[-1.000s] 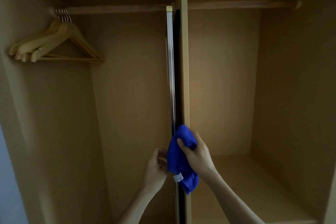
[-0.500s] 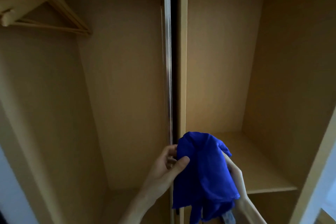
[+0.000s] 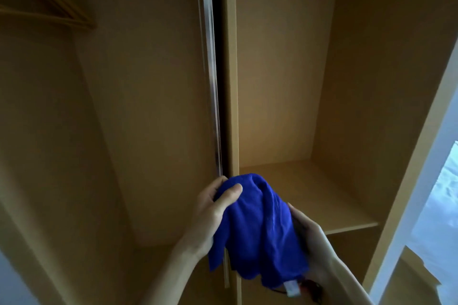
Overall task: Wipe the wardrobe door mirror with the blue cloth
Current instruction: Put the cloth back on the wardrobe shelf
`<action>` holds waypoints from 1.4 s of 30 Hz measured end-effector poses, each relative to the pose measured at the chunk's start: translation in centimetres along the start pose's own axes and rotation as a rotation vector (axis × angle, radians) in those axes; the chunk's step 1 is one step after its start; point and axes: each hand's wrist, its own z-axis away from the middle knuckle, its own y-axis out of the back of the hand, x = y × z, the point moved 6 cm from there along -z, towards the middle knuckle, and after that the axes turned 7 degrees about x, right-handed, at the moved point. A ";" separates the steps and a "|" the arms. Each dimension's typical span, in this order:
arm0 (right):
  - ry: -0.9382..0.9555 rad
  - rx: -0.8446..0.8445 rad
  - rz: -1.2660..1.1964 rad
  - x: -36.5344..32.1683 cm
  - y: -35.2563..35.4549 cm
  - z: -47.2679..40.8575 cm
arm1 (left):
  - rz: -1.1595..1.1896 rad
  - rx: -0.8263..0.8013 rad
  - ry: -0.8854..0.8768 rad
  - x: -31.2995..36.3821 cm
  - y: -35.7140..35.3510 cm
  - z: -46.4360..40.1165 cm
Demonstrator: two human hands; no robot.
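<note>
**Cloth in both hands, mirror edge-on, wiping not yet under way**

Dim, tan-panelled wardrobe interior fills the view, its two bays open.

Nearest the observer, both forearms reach in from below. The left hand (image 3: 210, 213) grasps the upper left part of the blue cloth (image 3: 257, 228), thumb pressed over the fabric and fingers curled behind it. The right hand (image 3: 309, 242) supports the cloth from the right and beneath; its fingers are mostly hidden by the folds, so the exact grip cannot be confirmed, though it appears to hold the bunched lower part. A white label (image 3: 292, 288) hangs from the cloth's lower edge.

Just beyond the hands, the wardrobe door mirror (image 3: 209, 69) stands edge-on, showing only a thin reflective strip beside the centre partition (image 3: 229, 69). The cloth sits at the foot of the visible strip, in front of it; contact with the glass cannot be determined.

Further back, a shelf (image 3: 309, 193) crosses the right bay, and a wooden hanger (image 3: 49, 7) shows at upper left. A pale panel (image 3: 421, 181) borders the right side.

Assessment: the step in hand looks like preparation, gathering the cloth into a pad. The next move likely calls for bringing the mirror face into reach, then pressing the cloth flat against the glass.
</note>
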 end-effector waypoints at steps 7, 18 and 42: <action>0.355 0.062 0.477 -1.5 -0.6 1.3 | 0.040 0.067 -0.024 1.2 -0.9 -0.7; 0.338 -0.123 1.036 -1.8 -3.4 2.6 | 0.273 0.130 0.055 0.6 0.2 0.0; 0.290 -0.396 1.011 -12.8 -12.6 2.5 | -0.255 -0.486 0.409 0.0 -1.2 4.6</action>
